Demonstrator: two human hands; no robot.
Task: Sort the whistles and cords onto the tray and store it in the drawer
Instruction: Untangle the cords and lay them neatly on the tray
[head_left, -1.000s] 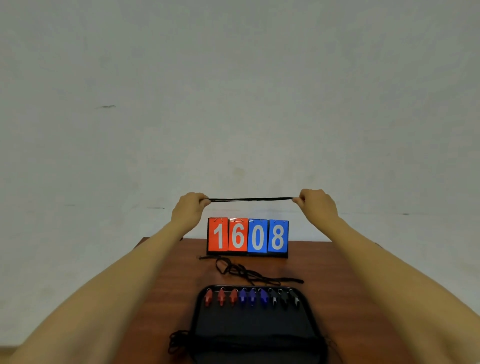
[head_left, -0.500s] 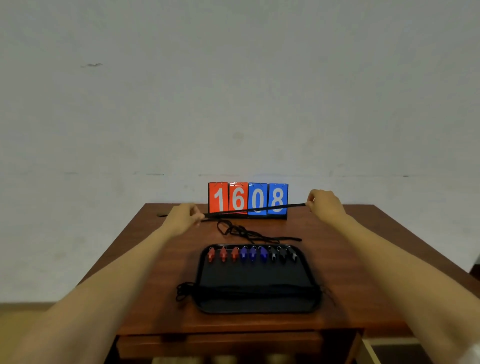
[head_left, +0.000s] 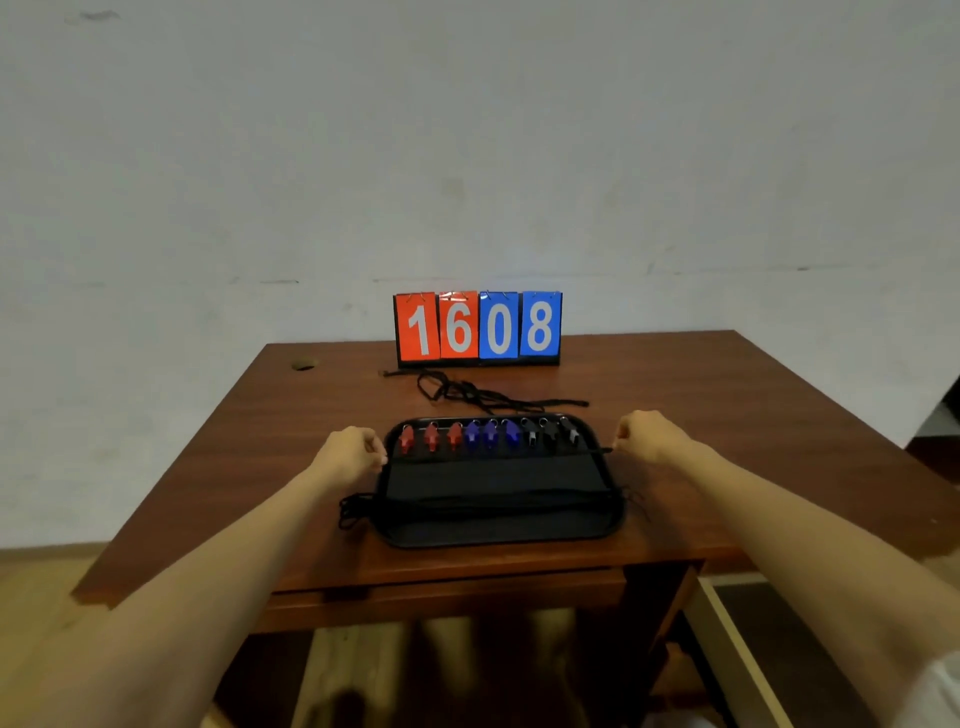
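A: Largest first.
B: Wooden table (head_left: 727, 415), under both hands. A black tray (head_left: 493, 480) lies on it, between the two hands.

A: Beyond the hands?
B: Flip scoreboard (head_left: 478, 327) reading 1608, at the table's far edge, well beyond both hands and centred between them.

A: The hands?
B: Left hand (head_left: 348, 454) at the tray's left rim, fingers curled, pinching one end of a black cord (head_left: 498, 456). Right hand (head_left: 649, 436) at the right rim, pinching the other end. The cord runs taut from hand to hand across the tray. Cannot tell whether it touches the tray.

A: Other cords?
B: A cord bundle (head_left: 493, 501) lies across the tray, nearer the person than the hands, ends spilling over the left rim. Loose cords (head_left: 467, 392) lie tangled on the table beyond the hands, before the scoreboard.

A: Whistles?
B: One row along the tray's far edge, just beyond the taut cord. Red whistles (head_left: 431, 436) nearest the left hand, blue whistles (head_left: 491, 434) mid-row, black whistles (head_left: 550, 434) nearest the right hand.
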